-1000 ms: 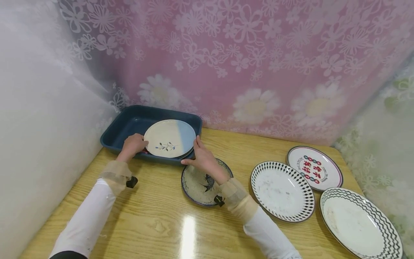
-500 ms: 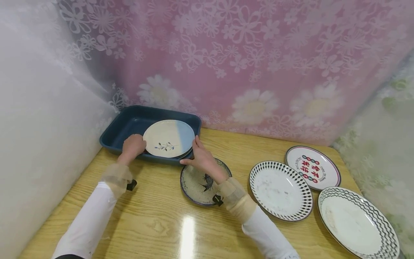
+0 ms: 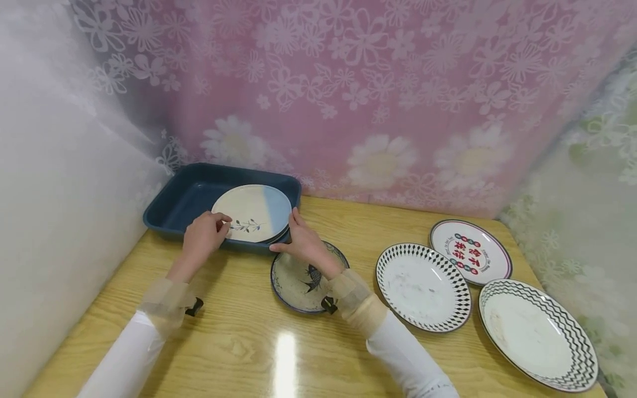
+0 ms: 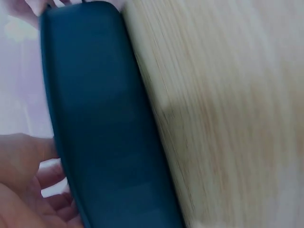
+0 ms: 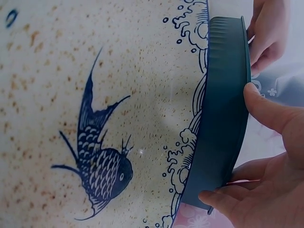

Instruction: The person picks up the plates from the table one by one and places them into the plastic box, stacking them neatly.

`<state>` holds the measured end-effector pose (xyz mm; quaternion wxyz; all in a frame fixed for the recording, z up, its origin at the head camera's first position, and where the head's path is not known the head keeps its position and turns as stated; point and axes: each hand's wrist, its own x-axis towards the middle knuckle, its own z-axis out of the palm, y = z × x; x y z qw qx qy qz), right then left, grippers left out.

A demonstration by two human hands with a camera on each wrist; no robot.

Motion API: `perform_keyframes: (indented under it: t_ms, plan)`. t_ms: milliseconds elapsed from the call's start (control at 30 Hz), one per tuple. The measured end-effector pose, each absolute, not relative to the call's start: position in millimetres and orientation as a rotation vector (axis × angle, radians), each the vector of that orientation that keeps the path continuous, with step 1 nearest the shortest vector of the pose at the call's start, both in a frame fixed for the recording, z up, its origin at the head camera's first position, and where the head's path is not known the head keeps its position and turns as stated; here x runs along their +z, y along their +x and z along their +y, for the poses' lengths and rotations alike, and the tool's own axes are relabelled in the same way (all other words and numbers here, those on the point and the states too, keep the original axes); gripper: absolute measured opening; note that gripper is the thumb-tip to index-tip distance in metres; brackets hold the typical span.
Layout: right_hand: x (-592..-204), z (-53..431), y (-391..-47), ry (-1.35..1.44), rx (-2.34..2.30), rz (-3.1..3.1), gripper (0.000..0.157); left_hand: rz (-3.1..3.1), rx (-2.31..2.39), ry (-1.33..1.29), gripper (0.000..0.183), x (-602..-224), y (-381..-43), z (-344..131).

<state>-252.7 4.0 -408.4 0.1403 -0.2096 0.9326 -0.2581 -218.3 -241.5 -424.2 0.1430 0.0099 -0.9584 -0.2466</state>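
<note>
The cream-and-blue plate (image 3: 249, 207) lies atop others inside the blue tub (image 4: 99, 104), toward its right end, probably stacked to save room. My right grip (image 3: 304, 242) is spread wide, thumb at the tub's front rim, fingers by the plate's right edge, perhaps steadying both. My left grip (image 3: 203, 237) curls loosely over the plate's left edge, narrow, with nothing seen in it; whether it touches I cannot tell. The fish plate (image 3: 291, 283) sits on the tabletop (image 3: 239, 348) near the tub, seemingly for easy reach. Farther right lie three more plates (image 3: 423, 287).
</note>
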Motion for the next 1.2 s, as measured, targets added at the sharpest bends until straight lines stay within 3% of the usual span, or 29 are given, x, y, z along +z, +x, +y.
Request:
perform_keyframes:
  t_ms: [200, 433, 700, 900, 1200]
  plan:
    - [-407.1, 7.9, -256.7, -0.599, -0.772, 2.681, 0.103, -2.745, -0.933, -0.17, 0.017, -427.1, -209.1, -237.9]
    - [-407.3, 13.9, -263.0, -0.602, -0.825, 2.673, 0.098, -2.78, -0.991, -0.336, 0.018, -432.8, -221.3, -238.2]
    - [-397.4, 31.2, -262.2, -0.635, -0.823, 2.753, 0.062, -2.818, -1.038, -0.341, 0.018, -432.9, -225.1, -237.5]
    - [-375.2, 77.4, -262.0, -0.606, -1.012, 2.813, 0.042, -2.818, -1.07, -0.318, 0.018, -431.0, -220.4, -238.4]
    - [-354.4, 174.9, -267.5, -0.46, -1.351, 2.838, 0.036, -2.803, -1.076, -0.261, 0.016, -431.8, -210.3, -243.6]
